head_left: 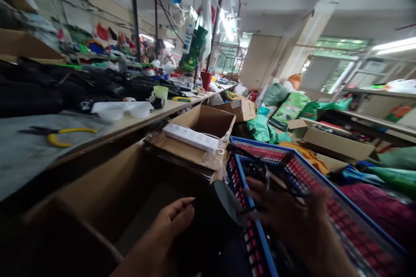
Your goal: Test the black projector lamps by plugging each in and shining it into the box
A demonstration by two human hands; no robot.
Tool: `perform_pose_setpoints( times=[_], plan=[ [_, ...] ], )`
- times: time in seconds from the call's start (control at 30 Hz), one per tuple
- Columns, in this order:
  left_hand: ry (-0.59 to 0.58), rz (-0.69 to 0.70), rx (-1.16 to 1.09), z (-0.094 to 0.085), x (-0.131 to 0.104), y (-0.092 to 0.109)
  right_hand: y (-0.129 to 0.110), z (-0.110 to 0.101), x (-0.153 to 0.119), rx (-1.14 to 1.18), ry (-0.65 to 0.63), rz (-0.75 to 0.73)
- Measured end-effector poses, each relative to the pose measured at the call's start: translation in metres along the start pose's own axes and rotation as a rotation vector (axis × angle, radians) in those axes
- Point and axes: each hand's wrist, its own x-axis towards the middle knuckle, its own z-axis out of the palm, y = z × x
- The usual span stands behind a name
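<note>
My left hand (172, 220) is closed, thumb and fingers pressed together at the edge of a black piece with a grey oval end (225, 201). What lies in its fingertips is too dark to make out. Over the blue-rimmed plastic basket (313, 166), my right hand (295, 220) is blurred by motion, its thumb held apart from the fingers. Dark items (255, 166) lie in the basket near those fingers, and their kind cannot be told. An open cardboard box (94, 186) stands below and left of my left hand.
A white power strip (191, 137) rests on a cardboard box (204, 117). Yellow-handled pliers (61, 134), a white plastic tray (123, 110) and black goods (97, 86) are on the bench at left. Bags (289, 108) and another carton (338, 143) stand right. A person (160, 52) is behind the bench.
</note>
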Motion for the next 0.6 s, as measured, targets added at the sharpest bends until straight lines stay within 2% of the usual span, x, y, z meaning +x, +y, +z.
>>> perform_pose_setpoints(
  times=[0.07,0.13,0.23,0.3,0.37,0.5,0.6],
  plan=[
    [0.096,0.081,0.165,-0.008,0.003,0.004,0.024,0.031,-0.003,0.241,-0.235,0.156],
    [0.197,0.162,0.275,-0.014,0.008,0.005,0.036,0.059,-0.004,0.391,-0.330,0.263],
    [0.270,0.197,0.275,-0.027,0.016,0.003,0.034,0.085,-0.003,0.411,-0.293,0.249],
    [0.213,0.137,0.335,-0.038,0.019,0.003,0.030,0.092,-0.002,0.366,-0.297,0.204],
    [0.170,0.095,0.491,-0.051,0.023,0.004,0.030,0.095,0.001,0.298,-0.333,0.179],
    [0.302,0.142,0.847,-0.066,0.025,0.015,0.041,0.102,0.007,0.163,-0.343,0.146],
    [0.395,0.202,0.945,-0.065,0.024,0.020,0.055,0.114,0.010,0.035,-0.306,0.079]
  ],
)
